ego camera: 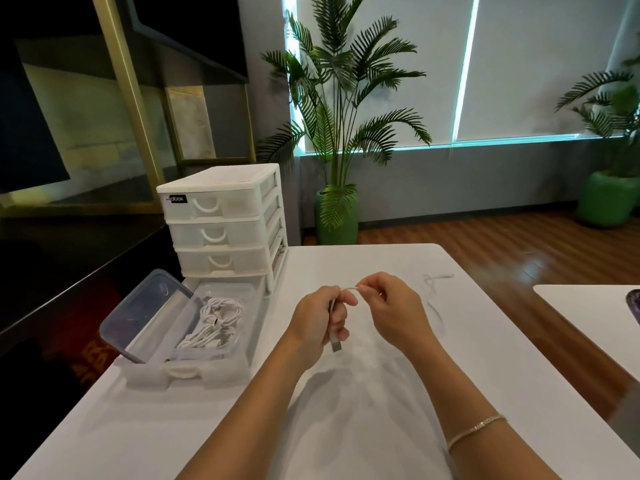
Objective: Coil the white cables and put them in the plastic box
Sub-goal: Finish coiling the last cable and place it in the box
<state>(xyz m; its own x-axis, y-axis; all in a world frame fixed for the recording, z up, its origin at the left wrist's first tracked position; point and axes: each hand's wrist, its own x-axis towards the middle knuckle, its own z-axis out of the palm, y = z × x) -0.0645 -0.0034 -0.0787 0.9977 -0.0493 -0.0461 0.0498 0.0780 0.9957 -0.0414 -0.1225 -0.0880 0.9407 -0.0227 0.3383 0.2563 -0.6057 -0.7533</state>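
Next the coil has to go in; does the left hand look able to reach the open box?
Probably yes: the box sits just beside the left hand, its lid tipped away, nothing between.

white cable point(434, 299) trailing on table, coiled cables point(214, 322) in plastic box point(221, 365)

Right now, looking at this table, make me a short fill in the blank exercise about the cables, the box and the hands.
1. The left hand grips the cable near its ____ plug.
2. Coiled cables already lie in the plastic ____.
3. Behind it stands a drawer unit; its ____ drawers are closed.
4. The bracelet is on the ____ wrist.

Answers: USB, box, three, right
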